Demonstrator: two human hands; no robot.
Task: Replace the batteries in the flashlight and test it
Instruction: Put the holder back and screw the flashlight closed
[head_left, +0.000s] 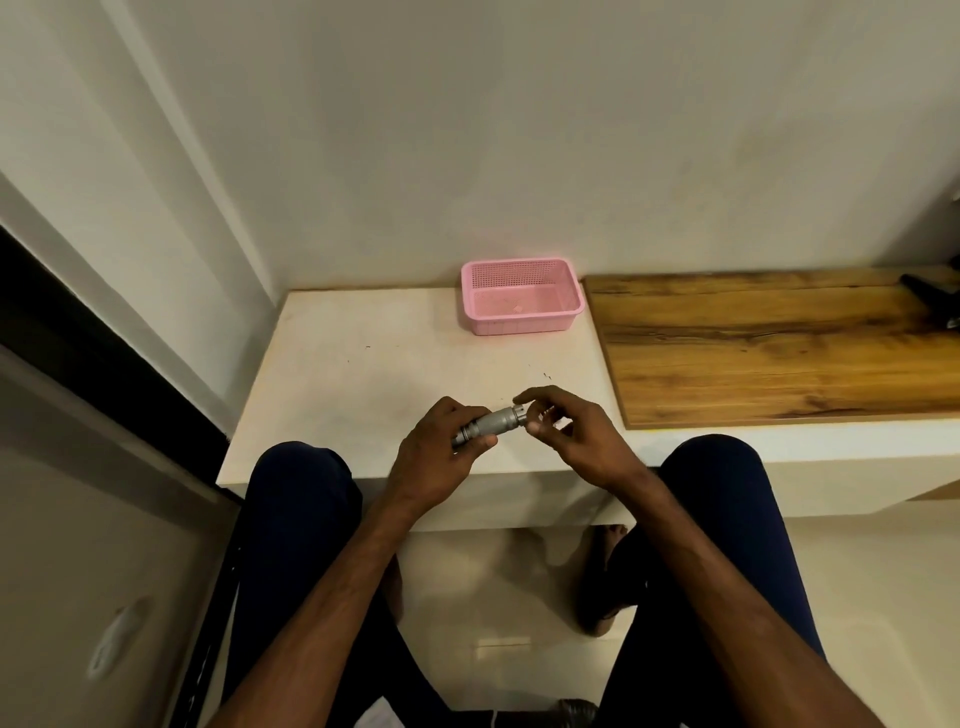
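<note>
The person sits right up against a low white bench (363, 374), both knees (306, 483) in dark blue trousers pressed to its front edge at the middle of the frame. Just above the near edge of the bench, a little below the frame's centre, both hands hold a small silver flashlight (493, 423). It lies tilted, its narrow end down to the left and its wider end up to the right.

The left hand (441, 452) is wrapped around the narrow end of the barrel, fingers curled over the top and thumb pressed along the near side. The right hand (571, 436) meets it at the wider end, forefinger arched over the top and thumb beneath, pinching that end (what else, if anything, sits under those fingers I cannot tell).

At the back of the bench, against the wall (519, 130) and just above centre, stands a pink basket (519, 325) with a perforated mesh; something small and pale lies on its floor. Just beside it on the right, a wooden board (779, 353) runs to the right edge of the frame, where a dark object (930, 291) is cut off. Below the bench, a bare foot (615, 535) rests on the pale floor.
</note>
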